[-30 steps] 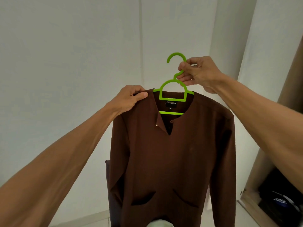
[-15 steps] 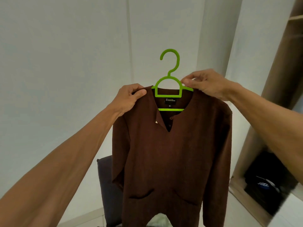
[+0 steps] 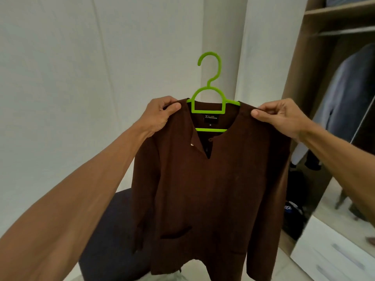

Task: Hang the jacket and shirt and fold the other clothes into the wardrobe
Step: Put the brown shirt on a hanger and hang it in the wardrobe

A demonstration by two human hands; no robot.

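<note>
White wall [image 3: 81, 57] stood behind, wardrobe [image 3: 304, 67] at three o'clock. At centre the shirt [image 3: 213, 189] hung on a hanger [image 3: 209, 111], left hand [image 3: 160, 116] and right hand [image 3: 284, 118] each pinching a shoulder. Soft, light cloth would likely slip; the stiff hanger seemed the surer hold.

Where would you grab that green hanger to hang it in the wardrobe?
Probably the thin neck below the hook of the green hanger, reached from the right, the side of the wardrobe. It stands bare above the collar of the brown shirt; the hanger's arms are buried in cloth.
</note>
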